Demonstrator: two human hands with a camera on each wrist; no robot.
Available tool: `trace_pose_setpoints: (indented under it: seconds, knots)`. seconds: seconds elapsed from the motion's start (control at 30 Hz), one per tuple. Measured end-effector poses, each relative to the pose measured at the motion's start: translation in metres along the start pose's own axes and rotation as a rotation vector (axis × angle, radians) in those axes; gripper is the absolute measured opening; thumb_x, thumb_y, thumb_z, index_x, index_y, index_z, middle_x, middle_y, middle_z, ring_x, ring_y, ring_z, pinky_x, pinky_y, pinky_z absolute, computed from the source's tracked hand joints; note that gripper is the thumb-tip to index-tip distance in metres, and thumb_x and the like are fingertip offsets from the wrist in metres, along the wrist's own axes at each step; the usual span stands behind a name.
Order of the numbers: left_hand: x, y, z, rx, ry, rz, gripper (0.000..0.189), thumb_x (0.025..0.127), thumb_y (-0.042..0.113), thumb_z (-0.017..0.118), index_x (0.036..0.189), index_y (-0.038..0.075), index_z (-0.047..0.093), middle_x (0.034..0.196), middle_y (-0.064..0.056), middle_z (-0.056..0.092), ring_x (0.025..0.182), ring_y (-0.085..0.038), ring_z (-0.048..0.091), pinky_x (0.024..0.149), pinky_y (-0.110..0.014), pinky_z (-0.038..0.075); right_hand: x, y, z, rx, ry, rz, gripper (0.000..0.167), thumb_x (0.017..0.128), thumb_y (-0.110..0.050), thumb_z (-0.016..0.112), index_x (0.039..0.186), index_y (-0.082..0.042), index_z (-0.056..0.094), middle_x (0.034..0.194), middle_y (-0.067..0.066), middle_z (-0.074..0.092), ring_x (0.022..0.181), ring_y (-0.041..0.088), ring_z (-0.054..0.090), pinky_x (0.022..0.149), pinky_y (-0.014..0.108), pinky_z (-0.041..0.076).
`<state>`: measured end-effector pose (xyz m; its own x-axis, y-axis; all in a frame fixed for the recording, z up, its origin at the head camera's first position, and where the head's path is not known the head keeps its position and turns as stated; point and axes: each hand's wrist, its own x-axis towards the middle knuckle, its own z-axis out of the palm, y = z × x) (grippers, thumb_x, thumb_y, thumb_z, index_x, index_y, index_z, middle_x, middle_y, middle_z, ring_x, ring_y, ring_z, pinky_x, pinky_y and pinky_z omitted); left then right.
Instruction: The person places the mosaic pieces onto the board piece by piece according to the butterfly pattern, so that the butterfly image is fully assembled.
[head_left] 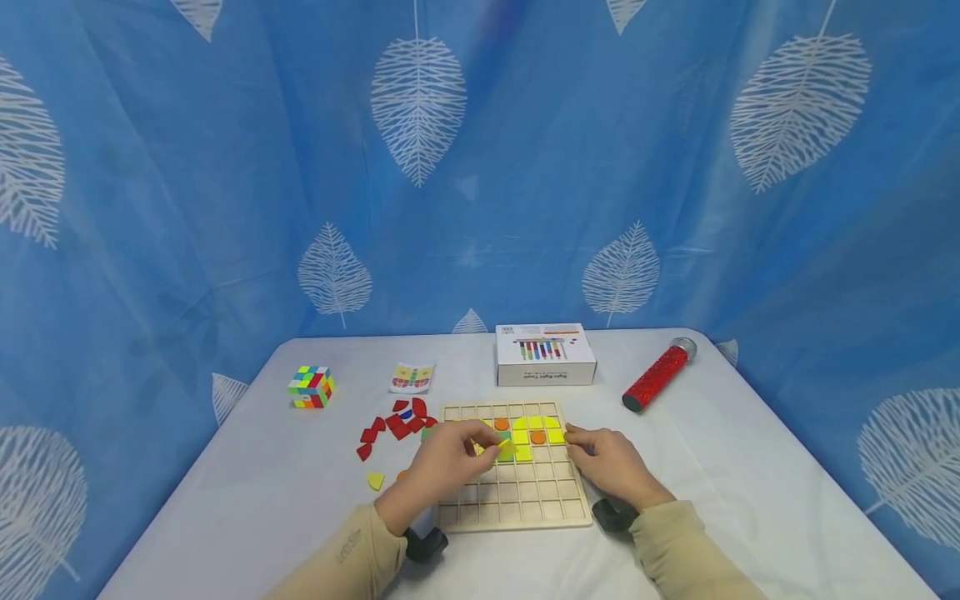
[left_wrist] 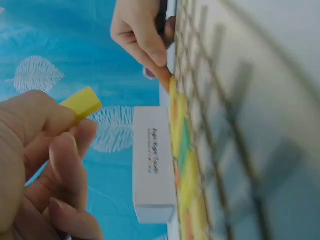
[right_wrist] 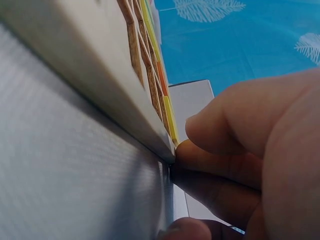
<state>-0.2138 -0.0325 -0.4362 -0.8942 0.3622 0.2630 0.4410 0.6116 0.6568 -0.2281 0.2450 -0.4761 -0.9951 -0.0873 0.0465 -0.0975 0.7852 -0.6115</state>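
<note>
My left hand [head_left: 453,454] pinches a small yellow tile [left_wrist: 82,102] between thumb and forefinger, held above a wooden grid board [head_left: 525,492]. The other left fingers curl loosely below it in the left wrist view. Yellow tiles [head_left: 555,422], orange discs [head_left: 537,437] and a green tile [head_left: 502,436] lie in the far rows of the board; my left hand hides part of them. At the board's right edge is my right hand [head_left: 611,462], its fingertips against the rim beside a yellow tile. In the right wrist view its thumb [right_wrist: 200,127] stands off the board.
Loose red pieces [head_left: 397,427] are scattered left of the board, with a yellow piece [head_left: 376,480] nearer. Behind them are a puzzle cube [head_left: 311,387] and a picture card [head_left: 412,378]. A white box [head_left: 546,372] stands beyond the board; a red cylinder [head_left: 656,377] lies right.
</note>
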Motion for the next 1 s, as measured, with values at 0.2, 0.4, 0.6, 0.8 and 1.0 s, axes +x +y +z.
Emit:
trace_pose_setpoints:
  seconds: [0.2, 0.4, 0.6, 0.8, 1.0]
  knots:
    - [0.020, 0.019, 0.024, 0.231, 0.035, 0.069, 0.011, 0.092, 0.022, 0.076, 0.102, 0.022, 0.080, 0.092, 0.012, 0.076, 0.079, -0.009, 0.068, 0.061, -0.018, 0.048, 0.001, 0.003, 0.001, 0.008, -0.005, -0.003, 0.039, 0.098, -0.021, 0.067, 0.134, -0.007, 0.068, 0.146, 0.006, 0.061, 0.140, 0.037, 0.052, 0.113, 0.056, 0.040]
    - [0.022, 0.022, 0.047, 0.390, 0.058, 0.098, 0.009, 0.089, 0.023, 0.079, 0.097, 0.027, 0.081, 0.088, 0.016, 0.073, 0.074, -0.001, 0.065, 0.054, -0.016, 0.041, 0.003, 0.003, 0.004, 0.011, -0.004, -0.014, 0.039, 0.098, -0.022, 0.068, 0.133, -0.007, 0.069, 0.146, 0.006, 0.061, 0.140, 0.036, 0.052, 0.113, 0.055, 0.040]
    - [0.021, 0.015, 0.060, 0.459, 0.102, 0.167, 0.009, 0.088, 0.024, 0.081, 0.095, 0.029, 0.081, 0.087, 0.016, 0.072, 0.067, 0.003, 0.056, 0.051, -0.015, 0.036, 0.005, 0.001, 0.005, 0.005, 0.000, -0.024, 0.037, 0.098, -0.020, 0.067, 0.132, -0.006, 0.069, 0.145, 0.005, 0.062, 0.139, 0.035, 0.054, 0.113, 0.055, 0.041]
    - [0.021, 0.013, 0.068, 0.493, 0.060, 0.201, 0.009, 0.087, 0.026, 0.082, 0.095, 0.029, 0.082, 0.081, 0.016, 0.068, 0.069, 0.002, 0.054, 0.055, -0.015, 0.040, 0.004, 0.001, 0.004, -0.006, 0.013, -0.043, 0.036, 0.098, -0.020, 0.066, 0.131, -0.005, 0.070, 0.144, 0.005, 0.063, 0.137, 0.035, 0.055, 0.112, 0.054, 0.042]
    - [0.023, 0.011, 0.073, 0.520, 0.053, 0.236, 0.009, 0.087, 0.027, 0.083, 0.096, 0.029, 0.083, 0.086, 0.014, 0.071, 0.077, -0.001, 0.062, 0.060, -0.016, 0.048, 0.003, 0.005, 0.000, -0.005, 0.024, -0.067, 0.035, 0.098, -0.019, 0.065, 0.130, -0.004, 0.071, 0.142, 0.007, 0.063, 0.136, 0.035, 0.056, 0.111, 0.053, 0.043]
